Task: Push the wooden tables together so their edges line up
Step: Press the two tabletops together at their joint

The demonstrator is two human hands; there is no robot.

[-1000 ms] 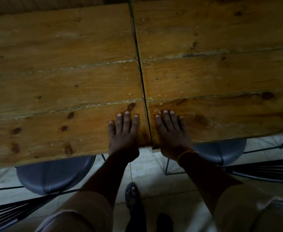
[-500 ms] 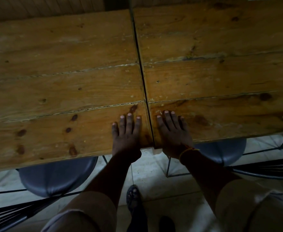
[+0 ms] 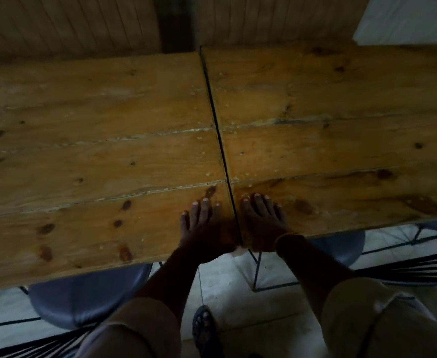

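Two wooden plank tables stand side by side, the left table (image 3: 88, 164) and the right table (image 3: 341, 146), with only a thin dark seam between them. My left hand (image 3: 204, 228) lies flat on the left table's near right corner, fingers spread. My right hand (image 3: 264, 220) lies flat on the right table's near left corner, just across the seam. At the near edge the left table's corner sits slightly nearer to me than the right one. At the far edge the right table reaches a little further back.
A grey round chair seat (image 3: 88, 295) is tucked under the left table and another (image 3: 341, 246) under the right one, both on thin metal frames. A wood-panelled wall (image 3: 70, 21) runs behind the tables. My sandalled foot (image 3: 204, 329) stands on the pale tiled floor.
The view has tilted up, so the tables and my hands appear lower in frame and the wall shows. Both hands stay flat beside the seam, which looks equally narrow.
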